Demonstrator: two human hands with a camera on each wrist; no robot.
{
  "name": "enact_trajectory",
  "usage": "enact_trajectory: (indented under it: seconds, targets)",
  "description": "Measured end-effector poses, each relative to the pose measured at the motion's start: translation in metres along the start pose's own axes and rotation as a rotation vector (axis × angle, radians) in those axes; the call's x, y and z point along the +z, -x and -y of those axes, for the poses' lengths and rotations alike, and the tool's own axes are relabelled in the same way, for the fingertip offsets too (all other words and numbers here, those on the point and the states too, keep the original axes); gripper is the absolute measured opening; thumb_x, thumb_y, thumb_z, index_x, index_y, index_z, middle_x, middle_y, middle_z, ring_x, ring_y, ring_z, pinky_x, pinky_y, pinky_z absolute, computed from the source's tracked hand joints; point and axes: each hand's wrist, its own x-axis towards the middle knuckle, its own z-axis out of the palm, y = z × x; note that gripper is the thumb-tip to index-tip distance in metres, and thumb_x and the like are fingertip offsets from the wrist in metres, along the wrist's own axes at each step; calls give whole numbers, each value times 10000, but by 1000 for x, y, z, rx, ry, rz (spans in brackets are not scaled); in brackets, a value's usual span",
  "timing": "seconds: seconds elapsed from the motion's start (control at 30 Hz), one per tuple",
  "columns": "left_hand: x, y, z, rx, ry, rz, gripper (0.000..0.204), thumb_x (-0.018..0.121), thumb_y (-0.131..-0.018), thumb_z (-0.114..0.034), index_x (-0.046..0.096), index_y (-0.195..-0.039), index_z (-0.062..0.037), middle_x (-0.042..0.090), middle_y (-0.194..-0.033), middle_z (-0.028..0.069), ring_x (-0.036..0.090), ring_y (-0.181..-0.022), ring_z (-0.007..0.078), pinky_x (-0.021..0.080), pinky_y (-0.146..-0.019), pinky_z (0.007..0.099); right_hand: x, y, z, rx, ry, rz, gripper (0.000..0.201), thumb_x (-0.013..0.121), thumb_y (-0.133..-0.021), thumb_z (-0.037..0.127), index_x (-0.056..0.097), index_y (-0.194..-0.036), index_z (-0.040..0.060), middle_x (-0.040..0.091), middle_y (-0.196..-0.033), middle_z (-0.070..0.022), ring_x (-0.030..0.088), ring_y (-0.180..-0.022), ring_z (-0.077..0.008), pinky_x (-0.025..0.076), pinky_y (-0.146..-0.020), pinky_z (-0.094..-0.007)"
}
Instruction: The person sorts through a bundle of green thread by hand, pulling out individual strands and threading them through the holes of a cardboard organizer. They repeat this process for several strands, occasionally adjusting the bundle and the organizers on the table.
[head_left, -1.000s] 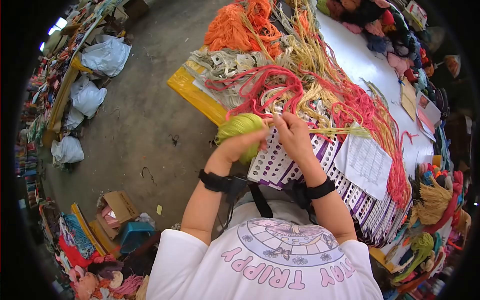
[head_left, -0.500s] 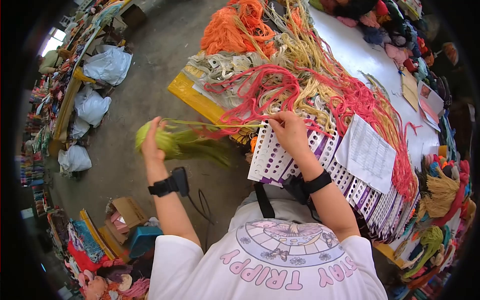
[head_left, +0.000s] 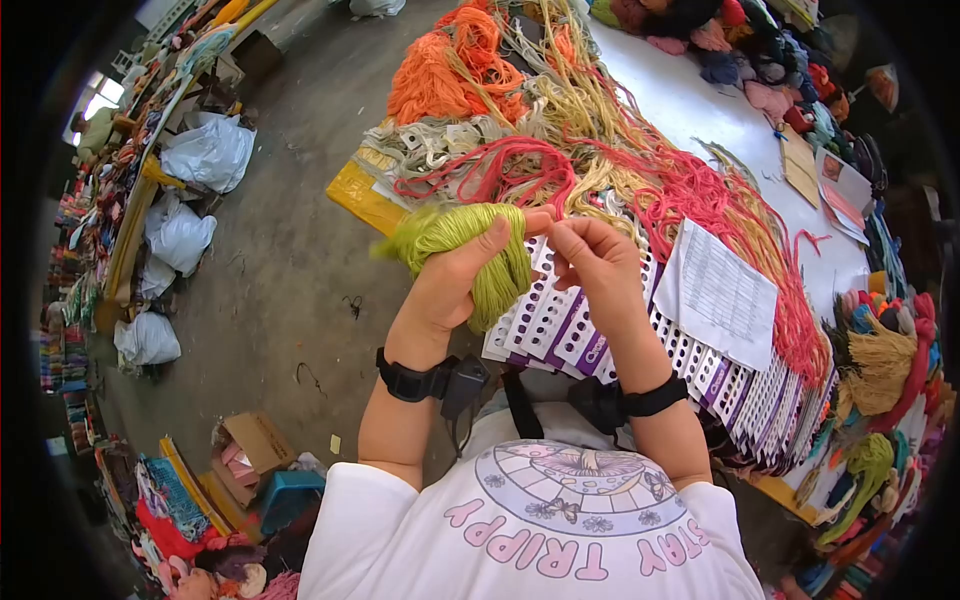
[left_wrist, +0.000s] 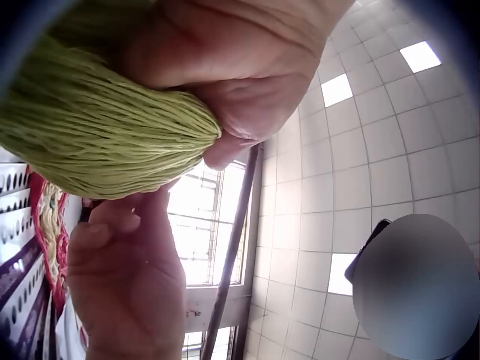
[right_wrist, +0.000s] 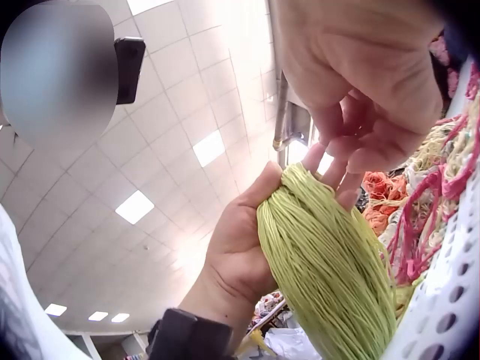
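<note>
A skein of lime-green thread (head_left: 465, 245) lies in my left hand (head_left: 450, 275), with the thumb across it and the fingers behind. In the right wrist view its looped top (right_wrist: 300, 180) sits between the left thumb and fingers, and its strands hang down. My right hand (head_left: 605, 265) is right beside the left fingertips, its thumb and forefinger pinched together on the green thread's end, which is mostly hidden by the fingers. Beneath both hands are white cards with rows of punched holes (head_left: 545, 320).
Coral-pink thread (head_left: 690, 210), beige thread and an orange heap (head_left: 430, 80) cover the table beyond the hands. A printed sheet (head_left: 720, 300) lies on the cards at right. White plastic bags (head_left: 210, 155) stand along the left side, past the concrete floor (head_left: 270, 260).
Half a second ago the left hand was far out to the left, a green strand stretched across to the right hand. It has come back rightward with the skein, beside the right hand.
</note>
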Motion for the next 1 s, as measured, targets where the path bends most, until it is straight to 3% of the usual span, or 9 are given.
enact_trajectory:
  seconds: [0.13, 0.43, 0.53, 0.63, 0.73, 0.83, 0.93, 1.0]
  targets:
    - [10, -4, 6, -47, 44, 6, 468, 412, -882, -325, 435, -1170, 42, 422, -1234, 142, 446, -1100, 216, 419, -863, 352, -2, 9, 3, -76, 109, 107, 176, 588, -801, 168, 601, -847, -1, 568, -680, -2, 527, -557, -50, 416, -454, -168]
    - [7, -2, 11, -81, 116, -78, 421, 429, -877, -314, 482, -1108, 34, 495, -1151, 134, 520, -1002, 196, 453, -811, 319, -8, 14, 1, 2, -138, 8, 191, 611, -785, 177, 620, -864, 4, 541, -629, 18, 471, -502, -29, 406, -458, -158]
    - [17, -3, 14, -26, 197, -131, 317, 505, -852, -276, 557, -989, 5, 588, -908, 72, 581, -800, 138, 486, -684, 265, -10, 15, 0, 13, -164, 20, 197, 612, -786, 190, 625, -860, 8, 532, -610, 22, 462, -492, -24, 403, -457, -158]
    - [15, -3, 19, -53, 185, -99, 386, 481, -857, -295, 504, -1090, 13, 534, -1090, 128, 544, -956, 195, 463, -788, 326, -12, 16, -1, 50, -157, 16, 205, 619, -781, 198, 626, -846, 4, 533, -605, 20, 457, -481, -24, 392, -449, -158]
    - [19, -3, 23, -57, 168, -160, 286, 512, -852, -246, 556, -1010, -12, 589, -905, 61, 570, -781, 122, 474, -665, 243, -9, 15, -1, 18, -38, 0, 213, 631, -769, 207, 624, -821, 0, 529, -589, 18, 453, -469, -28, 375, -435, -159]
    - [21, -2, 26, -13, 28, -160, 262, 508, -857, -204, 552, -1026, -8, 588, -913, 51, 553, -796, 107, 459, -686, 234, -8, 13, 0, 14, 13, -12, 204, 641, -755, 199, 622, -795, 0, 529, -578, 15, 457, -467, -33, 363, -426, -160]
    - [19, -2, 32, 135, -188, -177, 249, 504, -859, -167, 546, -1033, 6, 587, -923, 42, 541, -823, 97, 448, -712, 228, -9, 13, 0, 32, -42, -9, 176, 644, -740, 176, 622, -780, 6, 542, -592, 9, 464, -471, -34, 364, -427, -163]
    - [25, -3, 31, 185, -159, -188, 247, 509, -856, -155, 546, -1031, 15, 586, -933, 41, 539, -838, 97, 444, -727, 226, -9, 12, -2, 42, -90, -23, 155, 644, -733, 160, 624, -779, 13, 551, -604, 8, 468, -477, -32, 366, -429, -165]
